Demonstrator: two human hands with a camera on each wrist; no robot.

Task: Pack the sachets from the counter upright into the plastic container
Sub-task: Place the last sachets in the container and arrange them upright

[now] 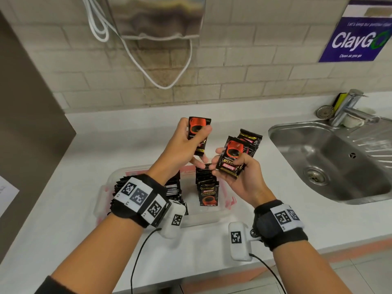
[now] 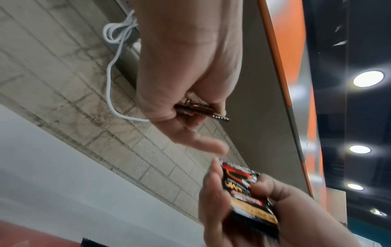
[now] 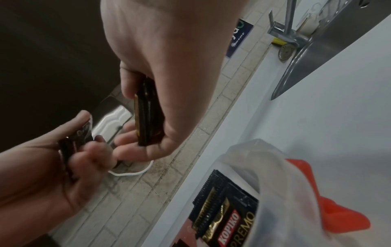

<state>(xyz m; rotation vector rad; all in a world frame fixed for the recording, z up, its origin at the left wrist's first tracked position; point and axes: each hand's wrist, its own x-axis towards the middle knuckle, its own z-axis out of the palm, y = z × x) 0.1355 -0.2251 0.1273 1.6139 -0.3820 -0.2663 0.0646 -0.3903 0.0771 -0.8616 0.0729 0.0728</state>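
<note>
In the head view both hands hover over a clear plastic container [image 1: 107,183] with red clips on the white counter. My left hand [image 1: 196,132] pinches one black and red coffee sachet [image 1: 200,124] upright between thumb and fingers. Just right of it, my right hand [image 1: 230,166] grips a small fan of sachets [image 1: 237,149]. Rows of sachets [image 1: 209,193] stand upright inside the container, some hidden under my left wrist. The left wrist view shows the single sachet [image 2: 201,110] edge-on. The right wrist view shows the held stack [image 3: 148,115] and the container [image 3: 275,167].
A steel sink [image 1: 331,162] with a tap [image 1: 347,107] and a white cup [image 1: 353,120] lies to the right. A white cable [image 1: 135,58] hangs on the tiled wall. A dark panel [image 1: 25,102] bounds the counter on the left, near a paper sheet [image 1: 6,192].
</note>
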